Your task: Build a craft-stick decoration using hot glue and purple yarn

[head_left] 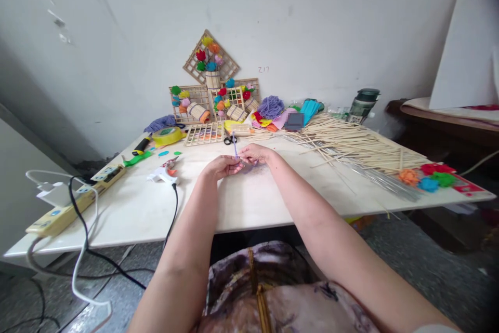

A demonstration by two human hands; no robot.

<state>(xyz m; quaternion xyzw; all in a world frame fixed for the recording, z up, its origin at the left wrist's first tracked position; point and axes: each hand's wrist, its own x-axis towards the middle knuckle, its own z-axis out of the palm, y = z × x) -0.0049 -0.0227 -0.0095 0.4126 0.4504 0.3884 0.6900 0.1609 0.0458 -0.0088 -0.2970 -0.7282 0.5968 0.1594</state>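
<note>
Above the middle of the table my left hand and my right hand meet, fingers pinched close together. Between them runs a thin purple strand that looks like yarn; its upper part points away from me, and the rest is partly hidden by my fingers. Both hands appear closed on this strand. Just beyond them lie black-handled scissors. A white hot glue gun rests on the table to the left of my left hand.
Stick lattices with felt flowers lean on the wall. Purple yarn, many thin wooden sticks and felt flowers lie rightward. Yellow tape, a cutter and a power strip with cables are left. A bottle stands behind.
</note>
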